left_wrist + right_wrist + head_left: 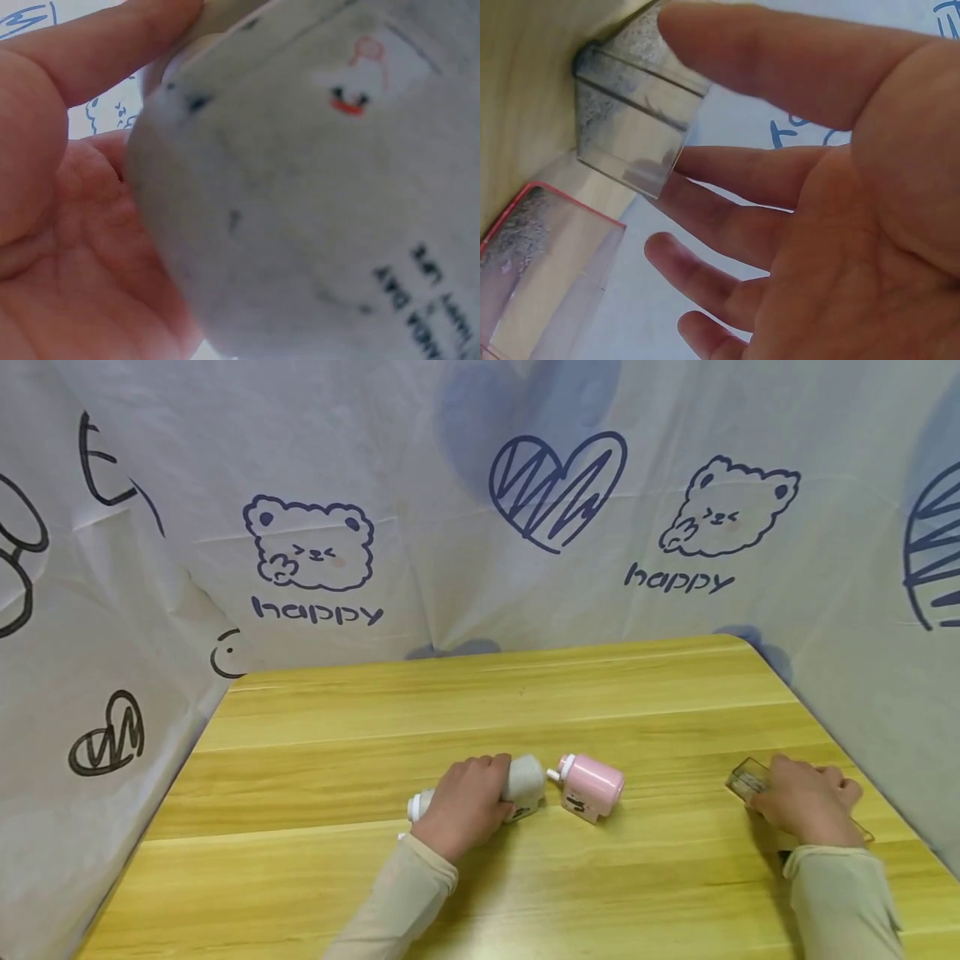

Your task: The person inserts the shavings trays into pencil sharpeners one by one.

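Note:
In the head view my left hand [468,802] grips a light grey crank pencil sharpener [525,781] lying on its side. A white end [415,807] shows on the hand's other side; the hand hides what joins them. Worn lettering and a small printed face mark the sharpener's body [300,187] in the left wrist view. To its right lies a pink pencil sharpener [596,783] with a white crank. My right hand [810,802] pinches a clear plastic shavings drawer [634,127] between thumb and fingers, with grey dust inside. The other fingers are spread.
A second clear drawer with a reddish rim [551,255], also dusty, lies by the right hand. All stand on a wood-grain table [337,877]. White cloth [450,568] printed with bears and hearts hangs behind the table and at both sides.

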`<state>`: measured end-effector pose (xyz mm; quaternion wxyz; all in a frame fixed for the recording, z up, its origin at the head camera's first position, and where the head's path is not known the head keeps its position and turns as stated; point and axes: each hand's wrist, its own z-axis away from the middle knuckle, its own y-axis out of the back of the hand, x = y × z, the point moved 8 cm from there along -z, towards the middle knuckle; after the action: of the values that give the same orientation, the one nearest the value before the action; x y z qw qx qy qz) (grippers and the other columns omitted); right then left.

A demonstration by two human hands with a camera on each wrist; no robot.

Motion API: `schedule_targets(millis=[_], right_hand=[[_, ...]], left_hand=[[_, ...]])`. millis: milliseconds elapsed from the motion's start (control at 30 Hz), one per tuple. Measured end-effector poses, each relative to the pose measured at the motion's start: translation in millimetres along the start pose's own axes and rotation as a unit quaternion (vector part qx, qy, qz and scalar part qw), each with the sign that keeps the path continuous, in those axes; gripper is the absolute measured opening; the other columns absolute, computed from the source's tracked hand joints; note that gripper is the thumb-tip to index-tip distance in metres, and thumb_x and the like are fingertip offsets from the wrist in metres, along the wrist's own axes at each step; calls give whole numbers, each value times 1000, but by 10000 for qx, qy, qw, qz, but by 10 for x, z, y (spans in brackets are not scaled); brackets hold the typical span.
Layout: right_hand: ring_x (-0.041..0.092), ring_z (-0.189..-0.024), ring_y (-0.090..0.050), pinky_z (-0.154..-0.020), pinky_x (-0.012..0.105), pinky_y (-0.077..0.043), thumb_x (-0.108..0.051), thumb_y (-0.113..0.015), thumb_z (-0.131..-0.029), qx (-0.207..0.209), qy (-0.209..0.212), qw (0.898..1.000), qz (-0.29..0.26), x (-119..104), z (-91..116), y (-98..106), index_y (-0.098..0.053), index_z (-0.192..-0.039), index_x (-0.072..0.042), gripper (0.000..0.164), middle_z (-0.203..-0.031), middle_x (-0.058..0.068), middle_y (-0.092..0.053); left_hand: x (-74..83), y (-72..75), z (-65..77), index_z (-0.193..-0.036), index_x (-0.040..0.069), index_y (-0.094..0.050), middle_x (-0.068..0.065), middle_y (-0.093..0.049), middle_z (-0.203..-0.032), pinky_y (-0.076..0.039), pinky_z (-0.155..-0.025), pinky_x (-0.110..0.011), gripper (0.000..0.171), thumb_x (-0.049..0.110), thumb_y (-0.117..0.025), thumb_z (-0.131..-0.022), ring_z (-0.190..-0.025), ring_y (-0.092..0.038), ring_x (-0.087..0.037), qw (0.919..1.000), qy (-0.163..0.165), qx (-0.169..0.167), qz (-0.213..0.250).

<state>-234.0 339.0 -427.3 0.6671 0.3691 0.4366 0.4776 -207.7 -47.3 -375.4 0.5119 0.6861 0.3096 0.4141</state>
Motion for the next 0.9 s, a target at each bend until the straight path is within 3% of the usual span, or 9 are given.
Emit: schedule_targets(millis=[200, 500, 633, 767, 900], right_hand=[[53, -88, -31, -79, 65, -15, -32, -61, -89, -121, -67, 9999, -59, 12, 12, -16, -51, -99, -1, 34, -90, 20, -55], [48, -81, -32, -76, 64, -15, -18, -55, -86, -38, 164, 9998, -58, 8, 86, 16, -54, -91, -3, 16, -81, 16, -51], [47, -82, -32, -76, 63, -15, -21, -57, -85, 20, 151, 9999, -62, 10, 77, 24, -54, -99, 0, 25, -83, 16, -51], [48, -84, -34, -76, 64, -16, -27, -62, -82, 197, 189, 9996, -105, -13, 69, 28, -51, -113, 6, 47, -87, 19, -54], [49, -88, -36, -76, 62, -18, -34, -64, -80, 433, 345, 9984, -150, -85, 70, 13, -47, -125, 8, 64, -106, 30, -57]], left_hand=[[-10, -22, 13, -102, 5, -57, -7, -62, -90, -50, -67, -34, 31, 16, -75, -79, -80, -59, -20, 9987, 171, -245, 408], [88, 70, 95, -99, 4, -59, -9, -62, -91, -51, -69, -34, 29, 7, -75, -75, -81, -61, -20, 9982, -57, -334, 488], [153, 130, 128, -100, 4, -60, -9, -64, -92, -52, -69, -33, 31, 5, -75, -73, -81, -61, -20, 9984, -194, -379, 373], [207, 163, 161, -99, 6, -60, -6, -63, -90, -51, -69, -31, 32, 5, -76, -71, -80, -60, -16, 9981, -291, -509, 170], [253, 180, 201, -100, 7, -58, -5, -61, -89, -51, -71, -31, 37, 7, -79, -69, -80, -60, -16, 9967, -320, -709, 224]])
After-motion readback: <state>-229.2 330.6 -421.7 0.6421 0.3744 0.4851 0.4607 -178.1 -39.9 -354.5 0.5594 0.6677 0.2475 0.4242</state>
